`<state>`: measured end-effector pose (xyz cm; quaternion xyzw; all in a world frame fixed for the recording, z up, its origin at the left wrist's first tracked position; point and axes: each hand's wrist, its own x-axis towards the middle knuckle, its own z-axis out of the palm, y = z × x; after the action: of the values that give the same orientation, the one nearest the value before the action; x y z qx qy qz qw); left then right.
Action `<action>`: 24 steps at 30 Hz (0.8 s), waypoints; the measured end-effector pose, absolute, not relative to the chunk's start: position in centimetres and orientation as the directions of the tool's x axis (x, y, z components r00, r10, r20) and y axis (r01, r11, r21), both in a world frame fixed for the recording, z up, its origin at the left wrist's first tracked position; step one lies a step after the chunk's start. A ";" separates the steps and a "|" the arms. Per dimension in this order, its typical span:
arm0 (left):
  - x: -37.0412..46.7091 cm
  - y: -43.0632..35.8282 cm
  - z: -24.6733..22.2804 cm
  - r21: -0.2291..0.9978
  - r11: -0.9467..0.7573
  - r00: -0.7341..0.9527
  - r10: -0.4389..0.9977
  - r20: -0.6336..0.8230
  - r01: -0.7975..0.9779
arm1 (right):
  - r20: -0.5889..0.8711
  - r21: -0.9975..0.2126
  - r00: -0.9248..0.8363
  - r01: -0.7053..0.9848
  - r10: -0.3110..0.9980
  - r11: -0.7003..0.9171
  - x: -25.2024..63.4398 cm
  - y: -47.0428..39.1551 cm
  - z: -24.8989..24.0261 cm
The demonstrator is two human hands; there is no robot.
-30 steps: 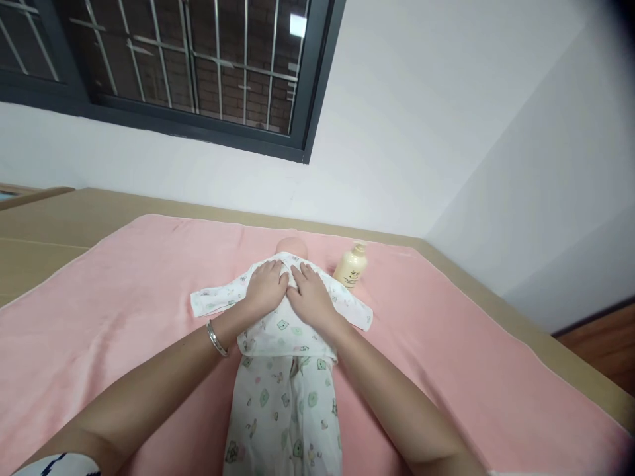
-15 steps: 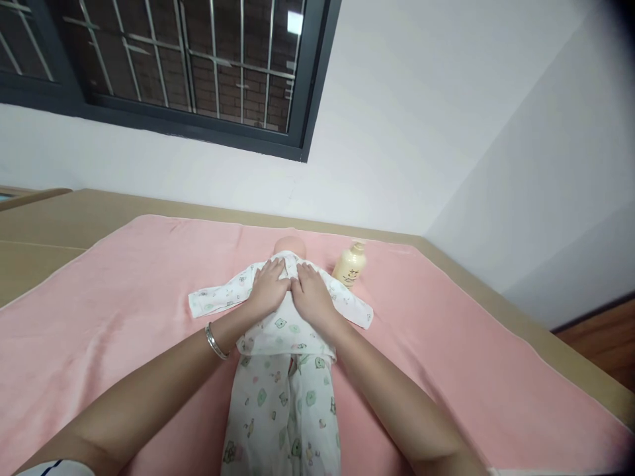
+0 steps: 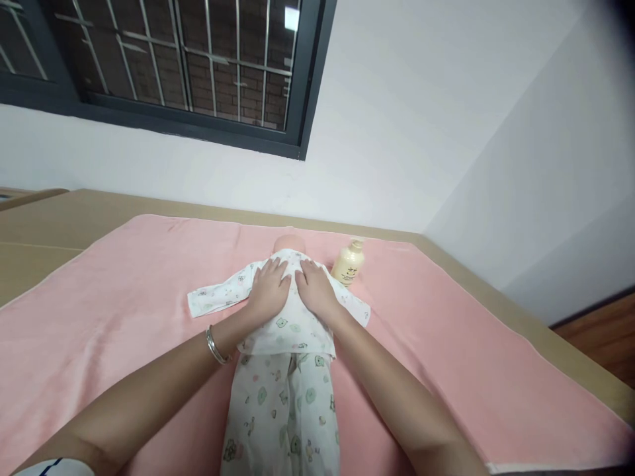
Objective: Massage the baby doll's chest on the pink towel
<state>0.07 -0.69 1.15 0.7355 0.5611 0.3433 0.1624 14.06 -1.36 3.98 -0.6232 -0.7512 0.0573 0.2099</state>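
A baby doll (image 3: 289, 244) lies stretched out on a pink blanket (image 3: 163, 264), its head toward the wall. It is dressed in a white printed top (image 3: 292, 330) and matching trousers (image 3: 310, 396), sleeves spread to both sides. My left hand (image 3: 269, 289) rests flat on the upper left of the top, fingers pointing to the head. On the upper right, my right hand (image 3: 315, 289) also lies flat with its fingers extended. A narrow strip of cloth shows between the two hands. The doll's face is not visible.
A pale yellow pump bottle (image 3: 348, 263) stands on the blanket just beyond the doll's right sleeve. Behind the wooden surface (image 3: 44, 221) rises a white wall (image 3: 372, 132) with a dark-framed, barred window (image 3: 198, 66). Brown wood (image 3: 602, 337) shows at the far right.
My two hands have moved slightly apart, from thumbs nearly touching to a gap between them. The fabric bunched between them now lies smoother.
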 end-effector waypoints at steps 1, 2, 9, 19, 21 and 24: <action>-0.3 0.0 1.3 0.637 -0.294 0.124 0.946 0.298 0.712 | 0.242 -0.309 -0.140 0.927 0.960 0.213 13.5 -2.2 4.3; -0.7 0.6 1.4 0.646 -0.275 0.118 0.954 0.277 0.712 | 0.234 -0.274 -0.150 0.938 0.961 0.213 12.9 -3.0 4.6; 0.4 -1.5 1.4 0.528 -0.321 0.153 0.929 0.338 0.786 | 0.208 -0.349 -0.252 0.883 0.945 0.313 13.7 -2.6 5.8; -0.9 0.1 2.5 0.563 -0.338 0.230 0.939 0.256 0.754 | 0.215 -0.259 -0.214 0.928 0.953 0.267 12.8 -3.1 4.9; -1.1 0.8 2.1 0.550 -0.320 0.204 0.943 0.262 0.771 | 0.224 -0.242 -0.237 0.926 0.945 0.289 12.2 -3.8 4.8; -0.9 0.8 1.6 0.504 -0.315 0.176 0.936 0.305 0.804 | 0.252 -0.319 -0.252 0.890 0.934 0.326 12.9 -2.9 4.5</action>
<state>-0.92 0.75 1.57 0.7582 0.5737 0.2878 0.1147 12.92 -2.89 4.48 -0.5777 -0.7894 0.0556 0.2001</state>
